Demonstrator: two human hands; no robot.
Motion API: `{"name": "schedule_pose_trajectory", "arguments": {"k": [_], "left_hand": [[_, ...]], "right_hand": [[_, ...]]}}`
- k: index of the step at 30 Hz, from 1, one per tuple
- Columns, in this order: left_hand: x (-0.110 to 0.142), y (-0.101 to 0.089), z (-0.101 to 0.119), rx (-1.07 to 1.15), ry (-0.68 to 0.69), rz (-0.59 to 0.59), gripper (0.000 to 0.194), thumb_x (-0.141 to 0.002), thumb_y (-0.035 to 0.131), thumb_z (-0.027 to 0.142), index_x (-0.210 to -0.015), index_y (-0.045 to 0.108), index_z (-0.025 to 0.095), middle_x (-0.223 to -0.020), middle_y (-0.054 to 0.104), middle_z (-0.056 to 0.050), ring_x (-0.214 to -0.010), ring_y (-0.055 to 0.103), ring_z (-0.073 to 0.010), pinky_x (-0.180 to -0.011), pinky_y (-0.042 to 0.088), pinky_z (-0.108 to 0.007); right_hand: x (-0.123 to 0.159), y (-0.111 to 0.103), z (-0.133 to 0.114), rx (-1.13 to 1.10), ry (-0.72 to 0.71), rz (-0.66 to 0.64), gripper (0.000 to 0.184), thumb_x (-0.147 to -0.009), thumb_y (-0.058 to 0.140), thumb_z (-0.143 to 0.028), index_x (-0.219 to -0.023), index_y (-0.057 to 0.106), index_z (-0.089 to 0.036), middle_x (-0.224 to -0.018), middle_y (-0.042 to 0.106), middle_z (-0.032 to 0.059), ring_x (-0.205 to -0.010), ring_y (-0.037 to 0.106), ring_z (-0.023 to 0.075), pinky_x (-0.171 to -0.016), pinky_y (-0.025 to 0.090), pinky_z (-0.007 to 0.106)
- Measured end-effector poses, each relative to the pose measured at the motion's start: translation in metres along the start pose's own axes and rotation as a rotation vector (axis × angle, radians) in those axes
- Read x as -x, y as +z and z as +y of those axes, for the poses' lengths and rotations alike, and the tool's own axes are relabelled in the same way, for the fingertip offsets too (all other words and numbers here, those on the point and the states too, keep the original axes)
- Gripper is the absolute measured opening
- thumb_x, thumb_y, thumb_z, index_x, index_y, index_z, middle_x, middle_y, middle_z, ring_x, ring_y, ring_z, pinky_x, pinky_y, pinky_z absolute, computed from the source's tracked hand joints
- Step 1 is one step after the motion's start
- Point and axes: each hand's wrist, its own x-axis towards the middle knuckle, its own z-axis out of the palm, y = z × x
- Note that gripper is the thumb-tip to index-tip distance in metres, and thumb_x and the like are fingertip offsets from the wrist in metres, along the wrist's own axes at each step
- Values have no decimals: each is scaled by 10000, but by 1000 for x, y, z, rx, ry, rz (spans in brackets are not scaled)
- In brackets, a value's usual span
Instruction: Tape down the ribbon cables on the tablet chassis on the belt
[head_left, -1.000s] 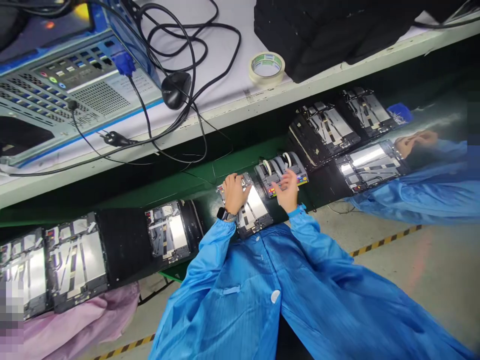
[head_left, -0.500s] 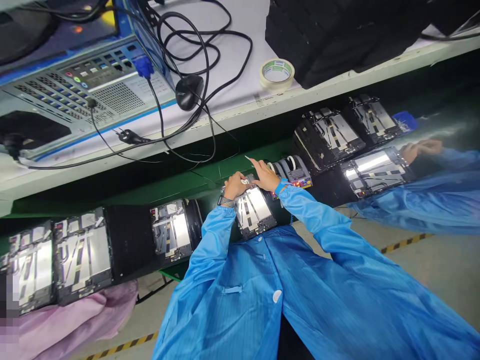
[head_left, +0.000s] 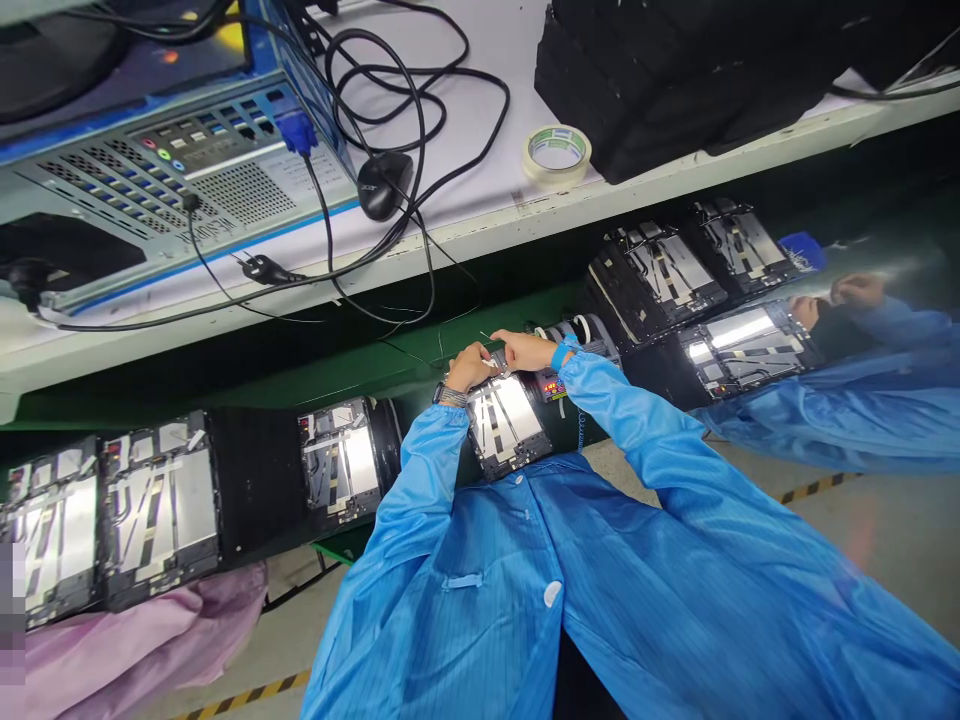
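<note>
My left hand point(head_left: 469, 367) rests on the upper end of an opened tablet-like panel point(head_left: 510, 422) with a shiny metal plate and dark ribbon strips. Its fingers are bent and pressed together there; what lies under them is hidden. My right hand point(head_left: 525, 352) reaches across the panel's top right corner, fingertips beside the left ones. A thin, pale, stick-like piece point(head_left: 486, 336) juts out past its closed fingers; its kind is too small to tell. Partly behind the right wrist stands a grey tape dispenser point(head_left: 598, 336) with white rolls and a lit display.
Similar panels lie left point(head_left: 341, 462) and right point(head_left: 667, 268) along the dark bench. A co-worker's hand point(head_left: 859, 290) is at the far right. Above, a shelf point(head_left: 480, 225) holds a computer case point(head_left: 232, 190), cables, a mouse point(head_left: 384, 185) and a masking tape roll point(head_left: 556, 156).
My right hand has moved left from the tape dispenser to the panel's upper end, with the thin pale piece in its fingers. My left hand has stayed on the panel.
</note>
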Motion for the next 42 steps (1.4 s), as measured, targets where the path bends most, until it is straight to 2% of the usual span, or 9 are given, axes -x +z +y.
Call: {"name": "schedule_pose_trajectory", "arguments": {"k": [6,12,17,20,25,29,32,36,42], "left_hand": [[1,-1,2,16,-24,-9,371,-703,851,372,-901,568,234,-906,679,6,-965,627,-223,-960,342,-356],[1,-2,2,24,-6,-6,378,-695,850,372,-905,567,235,-919,689,0,-954,626,-221,-952,340,-354],[0,-2,0,24,-12,-25,379,-700,847,377,-910,560,244,-927,693,4,-983,635,-231,-970,336,-359],[-1,-1,-1,25,0,-17,403,-685,858,390,-906,555,244,-946,696,-6,-997,635,-245,-960,338,-360],[-3,1,-3,25,4,-9,411,-675,868,402,-902,563,248,-927,692,-9,-994,633,-252,-941,343,-356],[-2,1,-2,29,3,-1,411,-666,877,412,-892,577,245,-928,686,-9,-962,633,-242,-913,361,-342],[1,-3,-2,37,22,2,394,-680,872,409,-881,574,249,-905,683,-4,-954,632,-238,-889,375,-329],[8,-8,-2,49,64,-43,442,-687,861,515,-889,572,249,-898,681,-13,-973,628,-258,-905,384,-350],[11,5,4,-97,132,100,500,-676,872,528,-901,543,226,-1012,680,-64,-1070,604,-315,-988,367,-451]], "right_hand": [[-9,1,-12,137,44,12,742,-749,750,-122,-1429,456,-167,-832,729,18,-693,662,197,-585,438,252],[-8,1,-26,228,37,88,690,-751,877,-313,-1308,500,-162,-975,751,117,-863,721,280,-741,496,308],[-7,1,-34,280,74,51,749,-799,872,-346,-1324,421,-59,-1066,726,165,-1031,695,294,-844,458,306],[-5,6,-39,316,103,43,820,-798,871,-309,-1402,371,-68,-1118,717,173,-1085,672,304,-882,447,328],[-13,9,-34,397,175,80,999,-698,922,-225,-1504,338,-138,-1221,673,211,-1141,648,373,-927,446,407],[-19,-3,-6,379,215,190,1191,-529,1009,-334,-1522,361,-228,-1252,634,164,-1117,650,366,-903,470,409],[-13,-5,20,275,171,339,1101,-610,965,-380,-1528,370,-254,-1166,646,109,-1023,661,306,-844,480,373],[6,11,42,142,145,505,883,-753,855,-348,-1509,411,-236,-989,654,44,-880,637,241,-779,470,341],[25,42,39,-162,121,713,507,-865,674,-315,-1342,548,-201,-829,638,-10,-694,569,166,-703,458,298]]}}
